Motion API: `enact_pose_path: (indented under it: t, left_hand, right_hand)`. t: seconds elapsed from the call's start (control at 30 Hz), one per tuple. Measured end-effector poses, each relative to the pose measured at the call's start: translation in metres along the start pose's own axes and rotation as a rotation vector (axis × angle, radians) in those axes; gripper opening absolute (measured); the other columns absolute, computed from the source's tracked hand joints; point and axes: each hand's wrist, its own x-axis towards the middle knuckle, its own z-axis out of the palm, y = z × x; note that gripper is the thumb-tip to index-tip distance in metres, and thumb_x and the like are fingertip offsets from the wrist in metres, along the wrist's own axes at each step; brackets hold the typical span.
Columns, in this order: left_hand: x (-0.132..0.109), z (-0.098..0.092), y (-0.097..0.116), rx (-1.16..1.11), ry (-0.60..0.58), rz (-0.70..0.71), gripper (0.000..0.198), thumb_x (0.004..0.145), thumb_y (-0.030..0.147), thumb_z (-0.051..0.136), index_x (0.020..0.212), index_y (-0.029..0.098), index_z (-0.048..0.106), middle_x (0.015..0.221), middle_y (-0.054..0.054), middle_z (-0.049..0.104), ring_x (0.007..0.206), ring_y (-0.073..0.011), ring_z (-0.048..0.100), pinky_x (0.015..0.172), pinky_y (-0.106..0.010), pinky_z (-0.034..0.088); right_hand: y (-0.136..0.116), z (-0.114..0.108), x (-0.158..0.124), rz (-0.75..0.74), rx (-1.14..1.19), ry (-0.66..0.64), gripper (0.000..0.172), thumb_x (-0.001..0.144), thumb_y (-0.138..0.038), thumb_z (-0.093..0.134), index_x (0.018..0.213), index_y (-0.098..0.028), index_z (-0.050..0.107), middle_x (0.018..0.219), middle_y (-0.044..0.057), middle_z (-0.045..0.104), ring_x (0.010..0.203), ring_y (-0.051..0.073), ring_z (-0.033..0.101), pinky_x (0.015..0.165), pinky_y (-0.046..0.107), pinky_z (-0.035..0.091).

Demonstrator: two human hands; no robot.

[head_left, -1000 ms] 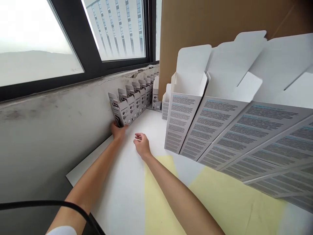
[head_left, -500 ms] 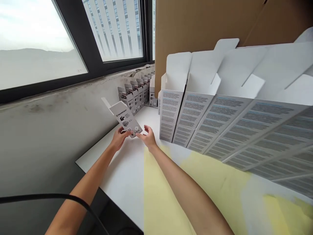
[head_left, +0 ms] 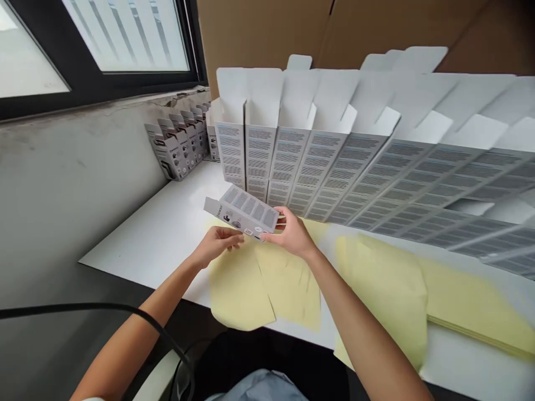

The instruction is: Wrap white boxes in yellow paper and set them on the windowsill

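A printed cardboard box (head_left: 251, 210) lies tilted in the air over the table, its end flap sticking out to the left. My right hand (head_left: 290, 230) grips the box's right end between thumb and fingers. Just below the box's lower edge is my left hand (head_left: 218, 245), its fingers drawn together; I see nothing between them. Under both hands, yellow paper sheets (head_left: 240, 289) are spread on the white table (head_left: 134, 234).
A long row of upright boxes with raised flaps (head_left: 288, 159) fills the back and right of the table. More printed boxes (head_left: 179, 147) line the wall at left. A yellow stack (head_left: 472, 303) lies at right. A black cable (head_left: 83, 306) crosses the lower left.
The view has swung right and down. My right hand has carried the box rightward and tipped it towards horizontal, showing its text side. My left hand has come off the box.
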Motion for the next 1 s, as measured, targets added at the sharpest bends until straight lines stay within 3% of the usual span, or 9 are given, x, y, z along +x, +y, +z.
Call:
enact_pose_path:
  t: [0.1, 0.23, 0.4, 0.47, 0.53, 0.6, 0.73, 0.87, 1.0]
  left_hand:
    - [-0.012, 0.029, 0.010, 0.163, -0.129, -0.035, 0.036, 0.078, 0.045, 0.070, 0.085, 0.010, 0.072, 0.078, -0.012, 0.069, 0.064, -0.0155, 0.060, 0.055, -0.025, 0.041]
    - [-0.014, 0.073, 0.026, 0.159, -0.054, 0.293, 0.033, 0.083, 0.041, 0.065, 0.093, 0.010, 0.071, 0.077, -0.009, 0.068, 0.065, -0.0148, 0.060, 0.059, -0.026, 0.046]
    - [-0.005, 0.136, 0.048, 0.160, 0.021, 0.674, 0.019, 0.086, 0.029, 0.061, 0.085, 0.012, 0.069, 0.071, -0.006, 0.066, 0.063, -0.0119, 0.057, 0.057, -0.023, 0.043]
    - [-0.001, 0.161, 0.053, 0.204, -0.070, 0.718, 0.018, 0.087, 0.027, 0.058, 0.086, 0.013, 0.069, 0.077, -0.006, 0.067, 0.067, -0.0123, 0.058, 0.062, -0.024, 0.045]
    - [0.004, 0.184, 0.054, 0.301, -0.223, 0.676, 0.019, 0.086, 0.027, 0.058, 0.093, 0.014, 0.069, 0.091, -0.007, 0.068, 0.080, -0.0152, 0.060, 0.066, -0.026, 0.047]
    - [0.010, 0.204, 0.049, 0.416, -0.354, 0.584, 0.023, 0.084, 0.028, 0.059, 0.099, 0.015, 0.069, 0.103, -0.009, 0.066, 0.092, -0.0193, 0.060, 0.070, -0.028, 0.048]
    - [0.024, 0.230, 0.029, 0.465, -0.376, 0.461, 0.032, 0.084, 0.033, 0.061, 0.107, 0.011, 0.067, 0.107, -0.012, 0.060, 0.085, -0.0184, 0.060, 0.076, -0.033, 0.049]
    - [0.031, 0.237, 0.017, 0.290, -0.357, 0.361, 0.042, 0.081, 0.035, 0.067, 0.114, 0.010, 0.062, 0.103, -0.010, 0.055, 0.073, -0.0120, 0.055, 0.074, -0.031, 0.049]
    - [0.034, 0.238, 0.012, -0.024, -0.266, 0.067, 0.058, 0.075, 0.032, 0.076, 0.123, 0.012, 0.051, 0.102, -0.007, 0.055, 0.074, -0.0103, 0.055, 0.070, -0.027, 0.047]
  right_hand:
    - [0.014, -0.024, -0.029, 0.046, -0.125, 0.101, 0.067, 0.060, -0.032, 0.080, 0.119, -0.018, 0.052, 0.115, 0.009, 0.064, 0.097, 0.022, 0.064, 0.085, 0.037, 0.055]
    - [0.032, -0.032, -0.052, 0.060, -0.266, 0.137, 0.063, 0.064, -0.033, 0.076, 0.121, -0.018, 0.053, 0.120, 0.010, 0.062, 0.107, 0.026, 0.061, 0.091, 0.041, 0.052]
    - [0.042, -0.065, -0.091, 0.046, -0.370, 0.143, 0.097, 0.070, -0.053, 0.074, 0.149, -0.019, 0.031, 0.152, 0.016, 0.035, 0.138, 0.033, 0.038, 0.108, 0.049, 0.040]
    - [0.049, -0.092, -0.117, 0.048, -0.366, 0.300, 0.075, 0.081, -0.055, 0.064, 0.144, -0.020, 0.041, 0.144, 0.014, 0.045, 0.128, 0.029, 0.049, 0.101, 0.045, 0.045]
    - [0.060, -0.121, -0.143, 0.147, -0.478, 0.562, 0.050, 0.085, -0.049, 0.060, 0.120, -0.013, 0.060, 0.122, 0.016, 0.059, 0.111, 0.029, 0.057, 0.092, 0.043, 0.048]
    - [0.072, -0.146, -0.162, 0.389, -0.739, 0.757, 0.046, 0.084, -0.049, 0.061, 0.103, -0.007, 0.065, 0.108, 0.021, 0.060, 0.107, 0.035, 0.055, 0.095, 0.048, 0.043]
    - [0.086, -0.174, -0.175, 0.702, -0.878, 0.692, 0.065, 0.077, -0.062, 0.064, 0.108, -0.004, 0.063, 0.109, 0.025, 0.057, 0.111, 0.040, 0.051, 0.095, 0.050, 0.040]
    - [0.086, -0.172, -0.169, 0.626, -0.658, 0.635, 0.052, 0.072, -0.051, 0.071, 0.103, -0.010, 0.061, 0.108, 0.017, 0.060, 0.109, 0.031, 0.054, 0.095, 0.042, 0.042]
    - [0.082, -0.153, -0.165, 0.532, -0.601, 0.648, 0.063, 0.066, -0.047, 0.074, 0.116, -0.012, 0.058, 0.113, 0.015, 0.058, 0.111, 0.032, 0.053, 0.097, 0.044, 0.042]
